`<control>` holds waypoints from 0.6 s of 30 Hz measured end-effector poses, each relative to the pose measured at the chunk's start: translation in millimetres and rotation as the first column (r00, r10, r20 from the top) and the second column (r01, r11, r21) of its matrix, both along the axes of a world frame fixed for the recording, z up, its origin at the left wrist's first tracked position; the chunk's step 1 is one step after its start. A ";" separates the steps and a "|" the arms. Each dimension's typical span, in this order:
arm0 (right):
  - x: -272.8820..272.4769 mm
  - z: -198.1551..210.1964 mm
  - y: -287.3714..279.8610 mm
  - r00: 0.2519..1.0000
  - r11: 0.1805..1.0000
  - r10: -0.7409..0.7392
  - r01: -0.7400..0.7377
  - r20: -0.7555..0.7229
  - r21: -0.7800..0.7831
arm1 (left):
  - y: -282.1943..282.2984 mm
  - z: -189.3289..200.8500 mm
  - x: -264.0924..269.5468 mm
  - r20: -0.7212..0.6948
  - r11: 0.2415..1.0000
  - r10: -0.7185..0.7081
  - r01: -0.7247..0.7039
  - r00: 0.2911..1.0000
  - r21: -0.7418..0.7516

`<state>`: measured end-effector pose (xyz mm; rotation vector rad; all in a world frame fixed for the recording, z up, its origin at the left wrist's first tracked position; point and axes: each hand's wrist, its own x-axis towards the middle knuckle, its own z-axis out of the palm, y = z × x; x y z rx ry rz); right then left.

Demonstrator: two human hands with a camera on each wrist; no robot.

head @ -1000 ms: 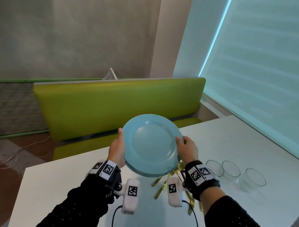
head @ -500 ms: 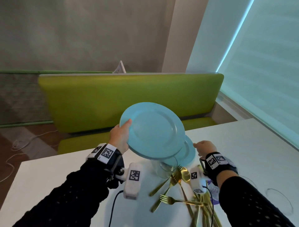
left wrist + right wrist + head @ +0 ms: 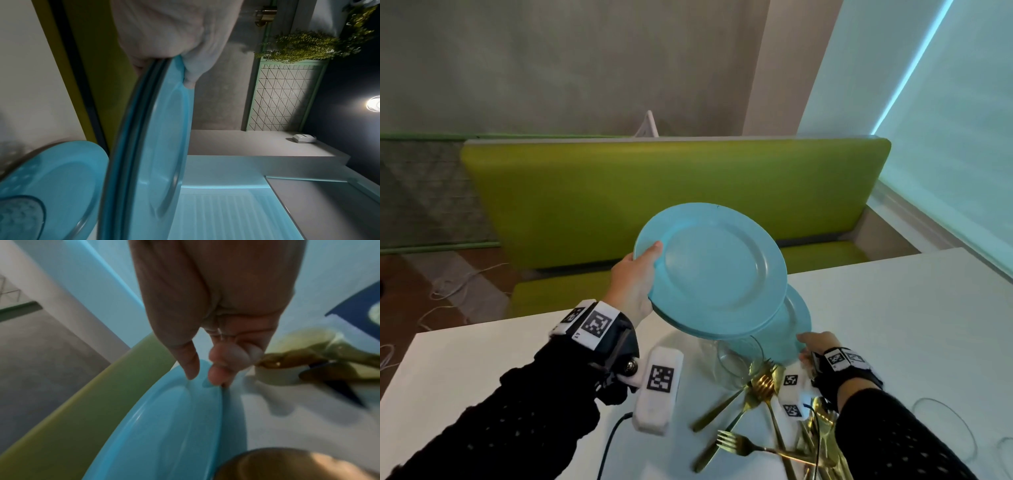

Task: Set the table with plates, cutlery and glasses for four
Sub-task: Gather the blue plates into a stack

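Head view first: the left hand (image 3: 631, 286) is gripping a tilted stack of blue plates (image 3: 710, 270) by its rim, thumb over the top, holding it up above the white table (image 3: 893, 318), while the right hand (image 3: 816, 346) is pinching the near edge of a single blue plate (image 3: 796, 318) down at the tabletop, just beside a clear glass (image 3: 736, 359) and a heap of gold cutlery (image 3: 763, 411). Left wrist view is showing the stack edge-on, more than one rim visible under the thumb, and the single plate lying low beside it. Right wrist view, blurred, is showing thumb and fingertips (image 3: 218, 378) closing on that plate's rim, the plate looking flat on the table or very nearly so. So plates are being dealt out, the first setting going down; next, I reckon, the right hand needs to let go and take another plate from the stack, keeping it clear of the glass.
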<state>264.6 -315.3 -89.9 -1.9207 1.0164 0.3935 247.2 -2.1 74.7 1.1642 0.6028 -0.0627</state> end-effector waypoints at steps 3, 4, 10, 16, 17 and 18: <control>1.6 3.0 3.0 0.997 0.994 -0.069 0.066 0.038 0.084 | -3.5 0.2 -2.3 -0.013 1.000 -0.006 0.006 1.000 0.005; 3.7 2.1 3.0 0.995 0.994 -0.076 0.071 0.060 0.082 | -4.5 0.2 -3.1 -0.014 1.000 -0.006 0.006 1.000 0.009; 7.9 29.2 6.4 0.982 1.000 -0.004 0.006 0.187 -0.010 | -11.1 3.4 -9.4 -0.013 1.000 -0.012 0.012 1.000 0.005; -11.0 92.1 -3.2 0.960 0.908 0.167 -0.060 0.226 -0.415 | -13.0 9.5 -20.4 -0.006 0.999 -0.034 0.034 0.999 -0.028; -17.5 107.1 -2.5 0.952 0.910 0.144 -0.020 0.270 -0.415 | -13.3 11.2 -23.1 -0.001 0.999 -0.041 0.041 0.999 -0.033; -23.6 123.1 -1.3 0.928 0.936 0.063 0.072 0.368 -0.344 | -13.1 13.4 -25.8 0.004 0.998 -0.049 0.049 0.999 -0.040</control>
